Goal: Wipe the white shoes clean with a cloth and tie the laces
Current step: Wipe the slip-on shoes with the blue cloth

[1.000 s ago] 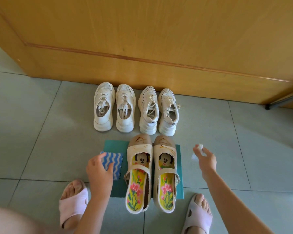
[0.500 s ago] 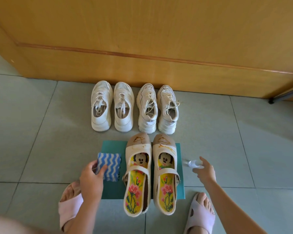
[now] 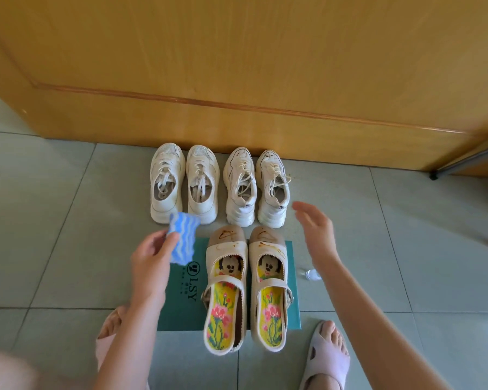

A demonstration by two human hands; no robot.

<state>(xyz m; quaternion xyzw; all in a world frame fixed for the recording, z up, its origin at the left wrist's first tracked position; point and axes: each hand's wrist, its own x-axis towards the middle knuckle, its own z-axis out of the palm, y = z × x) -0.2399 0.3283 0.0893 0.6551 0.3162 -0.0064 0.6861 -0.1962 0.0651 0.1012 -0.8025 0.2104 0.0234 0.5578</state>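
Two pairs of white lace-up sneakers stand against the wooden door: a plain pair (image 3: pixel 184 183) on the left and a chunkier pair with loose laces (image 3: pixel 256 190) on the right. My left hand (image 3: pixel 152 258) pinches a blue cloth with white wavy stripes (image 3: pixel 182 240) just in front of the left pair. My right hand (image 3: pixel 314 224) hovers open, fingers straight, right of the chunky pair's right shoe, holding nothing.
A stained beige strap pair with cartoon insoles (image 3: pixel 247 288) sits on a teal mat (image 3: pixel 181 299) in front of me. A small clear bottle (image 3: pixel 312 275) lies on the tiles right of the mat. My feet in pink slippers (image 3: pixel 326 361) flank the mat.
My right hand set the small bottle down on the floor, let go and rose toward the right sneakers. My left hand lifted the blue cloth forward toward the left pair.
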